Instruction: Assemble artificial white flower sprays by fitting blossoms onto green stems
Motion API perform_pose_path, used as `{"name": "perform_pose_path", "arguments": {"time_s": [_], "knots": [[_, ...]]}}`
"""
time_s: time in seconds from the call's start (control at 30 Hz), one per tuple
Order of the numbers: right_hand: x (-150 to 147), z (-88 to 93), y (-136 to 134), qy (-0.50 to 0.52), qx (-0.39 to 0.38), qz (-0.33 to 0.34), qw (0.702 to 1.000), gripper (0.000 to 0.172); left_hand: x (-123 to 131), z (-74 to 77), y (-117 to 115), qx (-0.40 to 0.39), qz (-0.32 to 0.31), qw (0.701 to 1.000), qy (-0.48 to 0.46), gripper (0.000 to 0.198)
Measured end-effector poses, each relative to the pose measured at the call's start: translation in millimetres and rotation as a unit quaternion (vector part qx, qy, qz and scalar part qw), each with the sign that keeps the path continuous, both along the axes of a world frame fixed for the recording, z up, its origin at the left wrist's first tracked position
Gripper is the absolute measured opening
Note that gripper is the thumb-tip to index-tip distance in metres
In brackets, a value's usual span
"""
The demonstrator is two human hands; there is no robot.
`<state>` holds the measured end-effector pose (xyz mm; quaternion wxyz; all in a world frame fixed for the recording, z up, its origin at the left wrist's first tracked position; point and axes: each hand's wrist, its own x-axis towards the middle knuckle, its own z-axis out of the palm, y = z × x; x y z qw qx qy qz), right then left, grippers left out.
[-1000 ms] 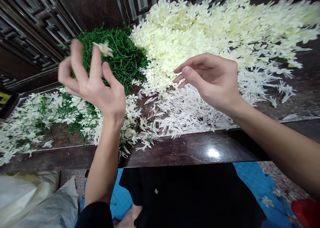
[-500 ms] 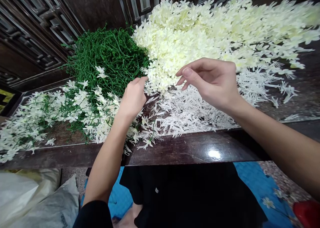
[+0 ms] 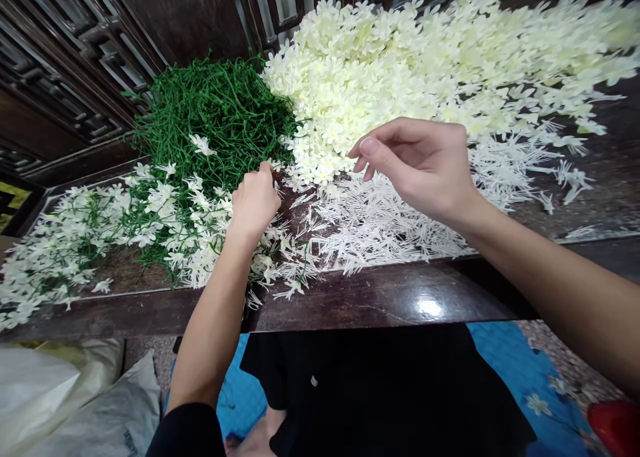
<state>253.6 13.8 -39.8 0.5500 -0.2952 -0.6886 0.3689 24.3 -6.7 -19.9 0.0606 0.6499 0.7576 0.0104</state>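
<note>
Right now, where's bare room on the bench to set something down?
Bare: the front ledge, a narrow strip below the white slivers; the wood at the right, below the cream flowers, bar a few strays. Crowded: the back, with green stems and cream flowers; most of the left, with white flowers.

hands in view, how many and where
2: the left hand by the near edge of the green stems, the right hand over the white strands. No other hand shows.

Left hand (image 3: 254, 202), fingertips mostly hidden
</note>
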Motion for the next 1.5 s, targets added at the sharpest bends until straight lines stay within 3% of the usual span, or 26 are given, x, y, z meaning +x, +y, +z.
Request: {"name": "perform_pose_path", "arguments": {"time_s": [0.33, 0.53, 0.63, 0.7, 0.83, 0.9, 1.07, 1.2, 1.37, 1.5], "knots": [[-1.1, -1.4, -0.2, -0.007, -0.014, 0.007, 1.0, 0.031, 2.1, 5.0, -2.5, -0.057, -0.015, 0.998, -0.012, 0.059], [-0.8, -3.2, -0.6, -0.021, -0.007, 0.017, 1.0, 0.021, 4.2, 2.2, -3.4, -0.063, -0.034, 0.997, -0.018, 0.058], [-0.9, -3.6, -0.6, -0.027, -0.009, 0.013, 1.0, 0.018, 6.5, -0.5, -2.7, -0.012, -0.043, 0.999, -0.032, 0.056], [-1.1, -3.8, -0.3, -0.026, -0.01, 0.01, 1.0, 0.019, 7.2, -3.0, -0.4, 0.06, -0.051, 0.993, -0.093, 0.055], [-0.3, -4.2, 1.4, -0.034, -0.005, 0.003, 0.999, 0.016, 4.4, -9.2, 5.7, 0.222, -0.097, 0.938, -0.247, 0.033], [1.0, -4.5, 2.7, -0.049, -0.001, 0.001, 0.999, 0.015, 2.4, -11.0, 7.1, 0.267, -0.106, 0.911, -0.296, 0.026], [5.4, -7.6, 8.0, -0.13, -0.005, -0.008, 0.992, 0.015, 3.7, -9.5, 5.9, 0.281, -0.082, 0.867, -0.404, 0.02], [8.5, -15.6, 12.4, -0.265, 0.028, 0.057, 0.962, 0.022, 6.1, -9.3, 7.3, 0.276, -0.075, 0.84, -0.461, 0.02], [10.6, -28.9, 14.9, -0.412, 0.101, 0.121, 0.898, 0.035, 2.9, -13.5, 8.6, 0.298, -0.124, 0.849, -0.418, 0.031], [12.0, -31.0, 18.4, -0.412, 0.12, 0.092, 0.899, 0.04, 2.6, -14.5, 5.9, 0.321, -0.144, 0.852, -0.389, 0.021]]}}
